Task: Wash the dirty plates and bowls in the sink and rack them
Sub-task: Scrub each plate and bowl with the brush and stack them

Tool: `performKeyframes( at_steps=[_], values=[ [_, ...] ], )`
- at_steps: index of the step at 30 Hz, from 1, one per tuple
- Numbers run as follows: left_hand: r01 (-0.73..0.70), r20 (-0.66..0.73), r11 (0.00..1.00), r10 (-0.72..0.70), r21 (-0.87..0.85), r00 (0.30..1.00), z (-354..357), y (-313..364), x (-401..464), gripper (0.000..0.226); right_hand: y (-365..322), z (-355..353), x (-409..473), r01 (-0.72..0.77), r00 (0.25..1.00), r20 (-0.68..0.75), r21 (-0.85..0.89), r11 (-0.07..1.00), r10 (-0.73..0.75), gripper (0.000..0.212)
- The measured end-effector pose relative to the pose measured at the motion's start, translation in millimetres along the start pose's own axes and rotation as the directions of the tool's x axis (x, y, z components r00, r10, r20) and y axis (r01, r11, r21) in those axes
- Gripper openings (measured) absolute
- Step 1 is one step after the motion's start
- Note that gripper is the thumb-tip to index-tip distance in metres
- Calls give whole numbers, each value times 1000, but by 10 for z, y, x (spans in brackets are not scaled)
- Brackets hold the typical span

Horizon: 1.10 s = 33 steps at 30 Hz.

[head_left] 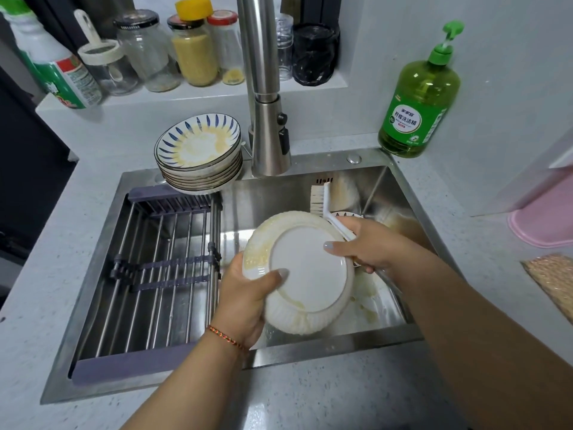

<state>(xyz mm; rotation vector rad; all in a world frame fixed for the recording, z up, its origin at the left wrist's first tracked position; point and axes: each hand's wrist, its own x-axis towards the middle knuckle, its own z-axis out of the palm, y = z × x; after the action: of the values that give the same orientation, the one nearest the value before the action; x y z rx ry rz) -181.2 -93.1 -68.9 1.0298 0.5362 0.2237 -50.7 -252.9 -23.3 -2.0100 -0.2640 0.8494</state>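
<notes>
My left hand (245,293) grips the lower left rim of a white plate (305,274), which is turned underside up over the steel sink (387,308) and carries yellow smears on its rim. My right hand (366,246) holds a white dish brush (322,201) by its handle, bristles pointing away, with the thumb resting on the plate's right edge. A stack of several dirty blue-patterned plates (198,150) sits at the sink's back left corner. The metal drying rack (155,268) spans the sink's left half with nothing on it.
The tall steel faucet (266,119) rises behind the sink with no water running. A green dish soap bottle (418,100) stands at the back right. Jars (195,48) line the ledge behind. A pink tray (545,225) lies on the right counter.
</notes>
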Motion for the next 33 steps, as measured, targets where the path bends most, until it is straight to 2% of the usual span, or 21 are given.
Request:
performKeyframes(
  at_steps=[4, 7, 9, 12, 15, 17, 19, 21, 23, 25, 27, 29, 31, 33],
  values=[
    [97, 102, 970, -122, 224, 987, -40, 166, 119, 55, -67, -55, -30, 57, 997, 56, -195, 979, -47, 36],
    [85, 177, 868, -195, 490, 965, 10, 300, 221, 49, -180, -44, -37, 143, 986, 137, -372, 917, -98, 44],
    [65, 193, 806, -219, 589, 956, 62, 341, 255, 43, -213, 10, -29, 184, 978, 172, -456, 870, -117, 55],
    [64, 177, 793, -212, 605, 961, 111, 346, 272, 41, -237, 27, -60, 169, 985, 123, -549, 819, -121, 57],
    [28, 116, 807, -119, 590, 986, 112, 385, 277, 33, -212, -90, -97, 72, 993, -21, -666, 742, -115, 44],
    [-5, 81, 799, -55, 601, 995, 101, 411, 301, 36, -231, -120, -133, 22, 993, -63, -732, 681, -99, 48],
    [-54, 91, 767, -7, 639, 996, 123, 427, 319, 39, -309, -74, -169, 40, 991, -58, -729, 684, -120, 59],
    [-99, 116, 710, 24, 697, 993, 165, 415, 316, 36, -444, 24, -248, 133, 985, 4, -666, 734, -175, 61],
    [-135, 139, 678, 49, 723, 989, 206, 387, 300, 32, -502, 155, -328, 238, 968, 92, -638, 733, -234, 61],
    [-155, 133, 662, 84, 733, 988, 215, 348, 283, 31, -482, 129, -319, 217, 968, 56, -670, 709, -244, 62],
    [-165, 106, 622, 131, 766, 986, 174, 325, 278, 33, -448, -10, -250, 95, 986, -27, -717, 691, -164, 63],
    [-157, 75, 606, 158, 780, 985, 131, 320, 288, 33, -429, -47, -249, 41, 994, -41, -731, 681, -103, 64],
    [-138, 38, 624, 170, 770, 985, 99, 342, 318, 32, -440, 71, -331, 100, 993, 24, -700, 708, -118, 63],
    [-135, 29, 635, 174, 761, 984, 80, 362, 345, 30, -427, 191, -431, 177, 982, 89, -719, 672, -164, 62]
  ],
)
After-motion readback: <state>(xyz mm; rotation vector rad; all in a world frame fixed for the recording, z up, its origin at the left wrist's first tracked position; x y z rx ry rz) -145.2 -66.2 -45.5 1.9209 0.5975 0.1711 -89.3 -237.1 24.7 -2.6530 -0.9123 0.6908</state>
